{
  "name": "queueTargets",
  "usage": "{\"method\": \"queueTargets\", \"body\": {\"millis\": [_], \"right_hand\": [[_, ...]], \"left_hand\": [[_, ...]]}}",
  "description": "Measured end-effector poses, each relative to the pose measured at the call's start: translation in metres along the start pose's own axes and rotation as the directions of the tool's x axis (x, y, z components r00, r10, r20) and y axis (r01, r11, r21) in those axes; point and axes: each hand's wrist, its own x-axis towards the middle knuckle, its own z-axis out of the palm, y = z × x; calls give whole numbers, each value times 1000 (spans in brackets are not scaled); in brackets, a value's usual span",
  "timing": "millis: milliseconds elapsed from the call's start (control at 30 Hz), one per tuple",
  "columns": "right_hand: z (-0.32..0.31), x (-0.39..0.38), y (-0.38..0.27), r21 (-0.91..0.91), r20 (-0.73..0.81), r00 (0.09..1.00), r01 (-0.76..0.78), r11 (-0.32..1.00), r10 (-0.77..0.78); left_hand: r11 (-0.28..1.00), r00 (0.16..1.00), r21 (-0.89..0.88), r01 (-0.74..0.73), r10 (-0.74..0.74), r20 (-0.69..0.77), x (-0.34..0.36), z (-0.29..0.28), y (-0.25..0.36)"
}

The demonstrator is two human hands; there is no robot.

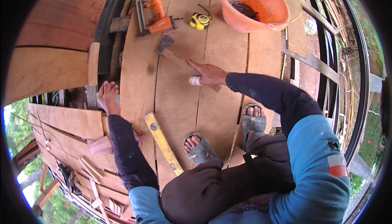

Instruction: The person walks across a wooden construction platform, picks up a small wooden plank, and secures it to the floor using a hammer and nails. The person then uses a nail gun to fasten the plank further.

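Observation:
My right hand (210,75) is closed round the wooden handle of a hammer (179,60). The hammer's dark metal head points to the far left, over the planks (179,97). White wrapping shows on one finger of this hand. At the left edge of the planks, my left hand (108,97) has its fingers curled in by a grey beam (92,97); what they hold, if anything, is hidden. A yellow spirit level (163,144) lies between my left forearm and my sandalled foot (198,147).
Farther off lie an orange nail gun (157,20) with a green hose and a yellow tape measure (200,21). An orange bucket (265,14) with dark contents stands at far right. Gaps between framing beams (314,63) open on the right; loose wood strips (92,170) lie lower left.

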Motion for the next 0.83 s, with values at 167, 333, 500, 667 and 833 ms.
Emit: {"method": "queueTargets", "body": {"millis": [167, 333, 500, 667, 833], "right_hand": [[-62, -21, 34, -343, 149, 989, 36, 939, 17], [-96, -57, 98, -355, -36, 998, 27, 935, -42], [-138, -101, 158, -53, -428, 874, -278, 959, 229], [-145, -107, 233, 68, -795, 538, -380, 922, 280], [-160, -91, 252, 79, -863, 400, -496, 865, 308]], "left_hand": [[978, 972, 204, -54, 5, 236, -30, 40, 42], [915, 906, 328, -237, 86, 414, -46, 86, 92], [843, 830, 386, -374, 119, 545, -52, 170, 160], [808, 664, 232, -541, 242, 707, -75, 304, 207], [740, 423, 104, -665, 258, 868, -124, 430, 214]]}}
